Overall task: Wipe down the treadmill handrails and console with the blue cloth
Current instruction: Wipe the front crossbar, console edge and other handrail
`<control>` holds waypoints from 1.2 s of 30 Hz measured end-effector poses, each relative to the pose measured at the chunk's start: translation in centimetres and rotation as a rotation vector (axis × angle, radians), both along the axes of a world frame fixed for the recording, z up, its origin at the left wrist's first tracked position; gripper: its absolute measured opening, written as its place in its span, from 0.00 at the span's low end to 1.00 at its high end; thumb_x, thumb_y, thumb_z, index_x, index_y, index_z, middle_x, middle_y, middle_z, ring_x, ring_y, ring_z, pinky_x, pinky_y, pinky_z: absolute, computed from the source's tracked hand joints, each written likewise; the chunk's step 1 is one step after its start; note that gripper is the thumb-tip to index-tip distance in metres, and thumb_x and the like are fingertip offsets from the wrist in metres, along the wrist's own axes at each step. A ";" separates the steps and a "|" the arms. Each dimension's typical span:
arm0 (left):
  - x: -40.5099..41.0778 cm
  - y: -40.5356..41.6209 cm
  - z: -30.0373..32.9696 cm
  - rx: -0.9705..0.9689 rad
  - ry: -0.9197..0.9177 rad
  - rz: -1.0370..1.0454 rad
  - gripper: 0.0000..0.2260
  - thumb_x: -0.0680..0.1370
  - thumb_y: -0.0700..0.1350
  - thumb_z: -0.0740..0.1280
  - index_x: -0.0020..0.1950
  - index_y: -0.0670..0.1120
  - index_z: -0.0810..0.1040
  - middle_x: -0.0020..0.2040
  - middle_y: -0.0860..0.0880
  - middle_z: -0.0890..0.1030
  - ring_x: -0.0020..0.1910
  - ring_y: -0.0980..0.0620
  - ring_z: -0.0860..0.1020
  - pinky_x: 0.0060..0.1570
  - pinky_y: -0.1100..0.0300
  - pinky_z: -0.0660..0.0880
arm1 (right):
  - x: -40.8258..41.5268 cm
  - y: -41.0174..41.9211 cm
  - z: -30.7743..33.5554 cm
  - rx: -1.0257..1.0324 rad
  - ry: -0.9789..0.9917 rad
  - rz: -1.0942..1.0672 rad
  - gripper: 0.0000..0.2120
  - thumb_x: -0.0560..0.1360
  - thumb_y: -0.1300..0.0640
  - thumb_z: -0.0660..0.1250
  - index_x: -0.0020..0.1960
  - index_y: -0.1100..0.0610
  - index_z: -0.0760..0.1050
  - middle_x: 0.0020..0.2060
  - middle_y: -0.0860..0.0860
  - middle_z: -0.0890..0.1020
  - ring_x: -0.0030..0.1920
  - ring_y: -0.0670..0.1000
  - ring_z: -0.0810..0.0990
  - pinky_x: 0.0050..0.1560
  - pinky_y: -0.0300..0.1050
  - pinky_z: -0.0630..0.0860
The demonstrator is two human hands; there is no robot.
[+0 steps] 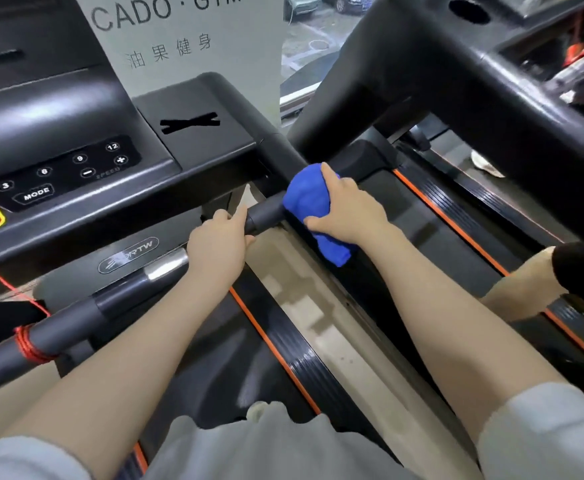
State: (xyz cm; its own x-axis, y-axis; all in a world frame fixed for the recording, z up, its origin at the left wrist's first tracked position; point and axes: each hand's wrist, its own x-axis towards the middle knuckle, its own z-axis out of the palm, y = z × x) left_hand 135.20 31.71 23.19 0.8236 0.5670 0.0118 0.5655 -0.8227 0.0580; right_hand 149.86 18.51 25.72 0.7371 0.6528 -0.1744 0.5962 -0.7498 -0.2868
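The blue cloth [306, 199] is bunched around the dark right handrail [266, 214] just below the console corner. My right hand [347, 211] grips the cloth, thumb on the near side and fingers over the top. My left hand [219, 244] holds the end of the same rail, just left of the cloth, with the fingers curled under it. The black console [76, 168] with its speed buttons and MODE key fills the upper left. A second grey handlebar [76, 317] with a chrome sensor runs across the lower left.
A neighbouring treadmill's thick black frame [422, 74] crosses the upper right. Orange-edged side rails [273, 344] and a pale floor strip lie below. A red safety cord [29, 344] is wound on the left handlebar. A white gym sign [179, 39] stands behind the console.
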 end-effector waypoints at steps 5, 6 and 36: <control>1.2 -0.8 -0.1 0.145 -0.034 -0.055 0.18 0.75 0.40 0.65 0.64 0.38 0.70 0.66 0.38 0.70 0.66 0.39 0.66 0.57 0.48 0.69 | -2.9 -6.3 -0.2 -0.109 -0.135 -0.039 0.44 0.70 0.44 0.65 0.76 0.51 0.43 0.64 0.58 0.67 0.55 0.60 0.73 0.47 0.50 0.69; 1.7 -1.4 -0.2 0.152 -0.106 -0.133 0.17 0.74 0.37 0.66 0.62 0.36 0.71 0.67 0.37 0.69 0.68 0.37 0.65 0.61 0.46 0.69 | -3.5 -7.8 -0.3 -0.105 -0.143 -0.054 0.43 0.70 0.43 0.65 0.76 0.52 0.44 0.63 0.57 0.68 0.53 0.60 0.74 0.45 0.50 0.70; 4.6 -12.0 0.4 -0.412 -0.271 -0.089 0.29 0.81 0.53 0.52 0.76 0.40 0.47 0.78 0.44 0.45 0.76 0.47 0.49 0.71 0.57 0.54 | -1.8 -11.5 -0.7 0.107 0.128 0.070 0.45 0.68 0.41 0.68 0.75 0.41 0.43 0.72 0.49 0.62 0.64 0.54 0.71 0.53 0.49 0.73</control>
